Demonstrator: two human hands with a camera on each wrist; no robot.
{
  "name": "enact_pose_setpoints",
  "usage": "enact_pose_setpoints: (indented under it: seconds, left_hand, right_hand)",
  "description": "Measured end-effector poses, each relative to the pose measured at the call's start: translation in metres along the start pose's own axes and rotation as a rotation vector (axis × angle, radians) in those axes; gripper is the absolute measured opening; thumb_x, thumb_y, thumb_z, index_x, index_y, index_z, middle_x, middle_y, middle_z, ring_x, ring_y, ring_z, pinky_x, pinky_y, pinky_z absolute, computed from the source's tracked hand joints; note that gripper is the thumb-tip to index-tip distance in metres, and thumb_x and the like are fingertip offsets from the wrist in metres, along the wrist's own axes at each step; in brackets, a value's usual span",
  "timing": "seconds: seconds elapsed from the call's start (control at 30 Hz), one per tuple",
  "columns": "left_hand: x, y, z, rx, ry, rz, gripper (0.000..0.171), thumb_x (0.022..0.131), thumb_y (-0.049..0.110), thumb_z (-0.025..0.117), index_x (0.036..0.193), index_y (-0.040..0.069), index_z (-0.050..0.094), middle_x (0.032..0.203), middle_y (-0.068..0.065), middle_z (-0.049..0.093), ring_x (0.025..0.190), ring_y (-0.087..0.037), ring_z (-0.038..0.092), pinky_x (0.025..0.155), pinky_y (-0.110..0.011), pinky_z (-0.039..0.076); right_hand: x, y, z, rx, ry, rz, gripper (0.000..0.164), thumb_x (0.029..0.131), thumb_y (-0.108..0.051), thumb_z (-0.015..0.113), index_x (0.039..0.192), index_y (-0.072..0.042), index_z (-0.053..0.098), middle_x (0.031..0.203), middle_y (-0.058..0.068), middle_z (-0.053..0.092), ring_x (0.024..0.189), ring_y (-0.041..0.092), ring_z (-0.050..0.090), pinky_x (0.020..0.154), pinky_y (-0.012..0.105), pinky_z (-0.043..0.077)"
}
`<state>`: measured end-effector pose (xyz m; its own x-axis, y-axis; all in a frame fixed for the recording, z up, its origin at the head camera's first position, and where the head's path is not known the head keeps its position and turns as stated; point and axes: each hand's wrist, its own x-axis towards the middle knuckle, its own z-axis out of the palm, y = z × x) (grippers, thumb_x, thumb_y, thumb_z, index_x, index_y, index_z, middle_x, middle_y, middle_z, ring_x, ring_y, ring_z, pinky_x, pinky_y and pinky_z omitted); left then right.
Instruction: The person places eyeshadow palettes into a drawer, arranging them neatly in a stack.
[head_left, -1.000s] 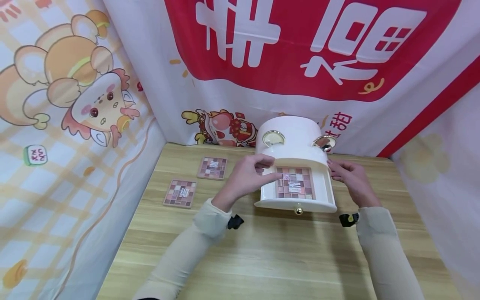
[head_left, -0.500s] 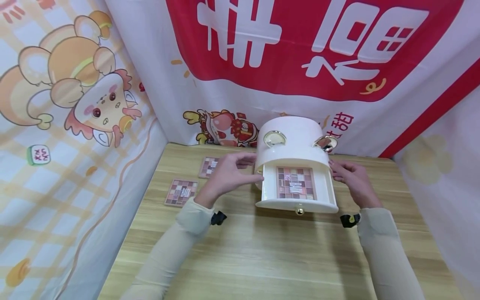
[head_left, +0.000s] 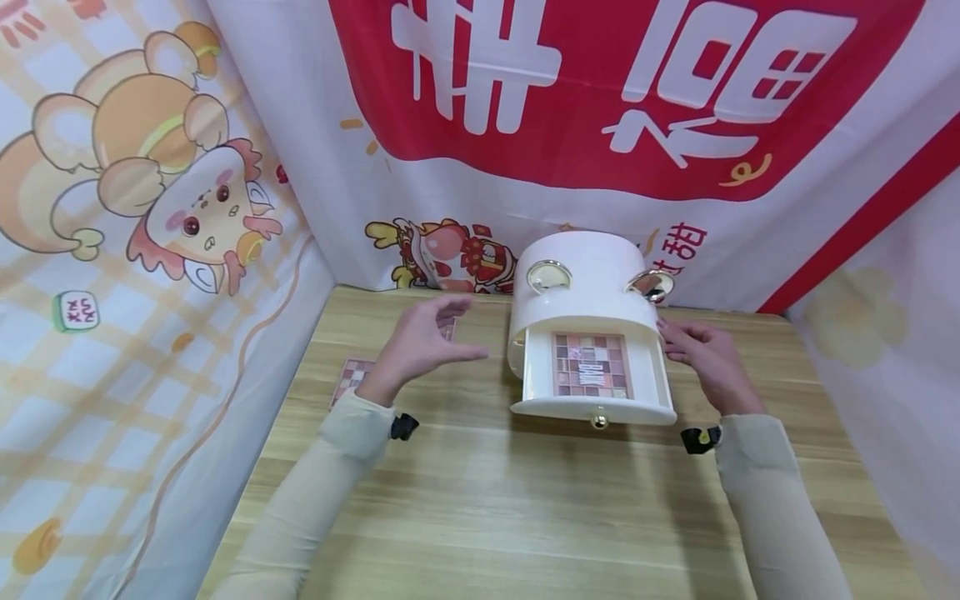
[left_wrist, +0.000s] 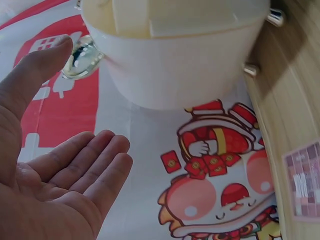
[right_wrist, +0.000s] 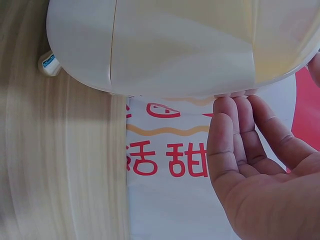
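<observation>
A white rounded storage box (head_left: 585, 254) stands at the back of the table with its front drawer (head_left: 537, 385) pulled out. In the drawer lies a checkered eyeshadow palette (head_left: 592, 367). My left hand (head_left: 420, 340) is in the air left of the box, holding nothing, thumb apart from the fingers. It partly covers two similar palettes on the table: one (head_left: 348, 382) by the wrist, another (head_left: 449, 327) behind the fingers. My right hand (head_left: 705, 362) touches the box's right side with its fingertips, fingers fairly straight in the right wrist view (right_wrist: 250, 165).
Two shiny gold round pieces (head_left: 550, 277) stick out from the box's upper front. A gold knob (head_left: 598, 419) sits on the drawer front. Printed cloth (head_left: 442, 183) hangs right behind the box and along both sides of the wooden table (head_left: 487, 508).
My left hand has moved left, away from over the drawer, past the box's side to above the loose palettes. The right hand stays at the box's side, and the drawer remains out.
</observation>
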<state>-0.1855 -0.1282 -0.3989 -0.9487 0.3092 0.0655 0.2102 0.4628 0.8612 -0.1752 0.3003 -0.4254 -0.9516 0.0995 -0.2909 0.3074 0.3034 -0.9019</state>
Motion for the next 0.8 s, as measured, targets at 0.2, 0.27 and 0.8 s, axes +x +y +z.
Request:
enact_pose_setpoints:
  seconds: [0.2,0.27,0.8]
  left_hand:
    - [-0.002,-0.013,-0.012,0.087,-0.004,-0.03,0.097,0.064,0.044,0.095,0.145,0.011,0.052,0.145,-0.005,0.055,0.131,-0.025,0.052,0.11,-0.045,0.043]
    - [-0.002,-0.017,-0.015,0.113,-0.006,-0.034,0.098,0.064,0.045,0.095,0.145,0.011,0.051,0.146,-0.006,0.053,0.131,-0.026,0.051,0.11,-0.046,0.043]
    - [-0.003,-0.044,-0.038,0.327,-0.068,-0.064,0.112,0.06,0.037,0.098,0.152,0.006,0.042,0.153,-0.013,0.044,0.139,-0.035,0.04,0.113,-0.056,0.035]
  right_hand:
    - [0.0,-0.001,0.0,0.023,-0.006,-0.015,0.082,0.091,-0.057,0.065,0.141,0.005,0.048,0.116,0.001,0.059,0.091,0.006,0.063,0.081,0.018,0.056]
    - [0.001,-0.001,0.0,0.031,-0.009,-0.016,0.08,0.092,-0.055,0.066,0.141,0.006,0.048,0.113,-0.001,0.059,0.091,0.005,0.063,0.081,0.018,0.056]
    - [0.001,0.0,0.0,0.01,-0.001,0.007,0.083,0.091,-0.059,0.064,0.143,0.004,0.047,0.12,0.004,0.056,0.094,0.008,0.061,0.081,0.017,0.056]
